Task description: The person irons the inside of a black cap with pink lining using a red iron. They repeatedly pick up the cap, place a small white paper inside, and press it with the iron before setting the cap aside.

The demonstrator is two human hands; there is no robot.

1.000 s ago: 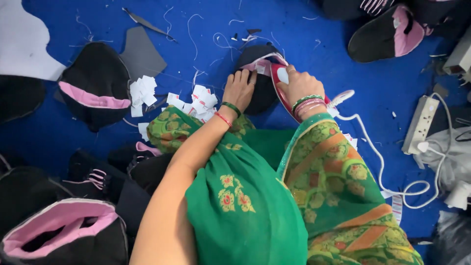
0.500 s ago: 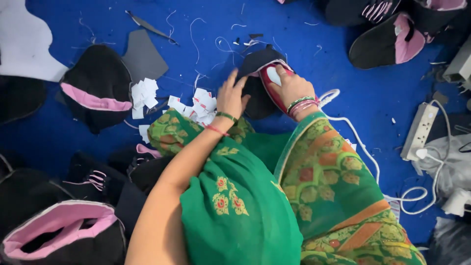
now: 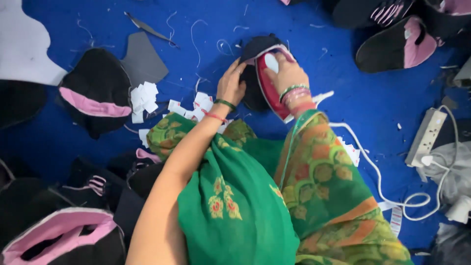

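My right hand [image 3: 288, 73] grips the handle of a red and white iron [image 3: 267, 86], which rests on a black fabric piece with pale trim [image 3: 255, 49] on the blue mat. My left hand [image 3: 230, 86] holds the left edge of that same black piece, right beside the iron. Green and red bangles circle both wrists. My green patterned garment covers the lower middle of the view.
A white cord [image 3: 373, 169] runs from the iron to a power strip [image 3: 426, 137] at the right. Small white paper tags [image 3: 143, 97] lie left of my hands. Black and pink fabric pieces [image 3: 95, 95] sit at the left, bottom left and top right [image 3: 392, 46]. A grey cutout [image 3: 141, 61] lies nearby.
My right hand has settled further over the iron, which has shifted slightly on the black piece. My left hand has moved from lying flat to holding the piece's edge.
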